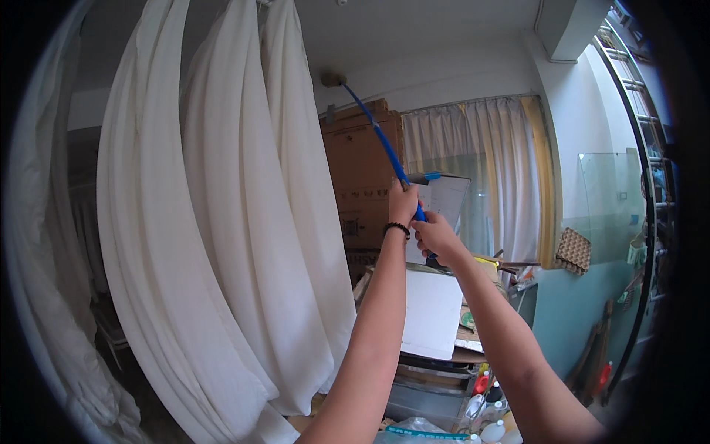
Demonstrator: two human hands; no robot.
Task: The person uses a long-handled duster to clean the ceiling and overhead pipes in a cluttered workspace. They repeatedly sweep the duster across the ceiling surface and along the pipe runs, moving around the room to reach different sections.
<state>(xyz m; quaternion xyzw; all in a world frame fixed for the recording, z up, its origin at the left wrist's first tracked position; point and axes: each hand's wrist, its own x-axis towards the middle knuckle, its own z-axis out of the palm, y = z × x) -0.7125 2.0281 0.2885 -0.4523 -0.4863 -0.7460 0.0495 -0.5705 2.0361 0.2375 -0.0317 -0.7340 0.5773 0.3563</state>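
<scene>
Both hands grip a long blue pole [384,143] that slants up and away to the left. Its far end carries a brownish duster head [333,78], up where the wall meets the ceiling. My left hand [403,202], with a dark beaded bracelet at the wrist, is wrapped round the pole. Lower down, nearer the pole's bottom end, my right hand [438,238] closes round it too. Behind the pole stands a tall brown cardboard box [362,159], and a white box [441,200] sits just beyond my hands.
Long white drapes [237,207] hang close on the left. Pale curtains [510,170] cover a window ahead. Several bottles [494,429] crowd below my right forearm, under a white board [430,314]. A glass pane [610,200], an egg tray [573,251] and a ladder [640,111] are at the right.
</scene>
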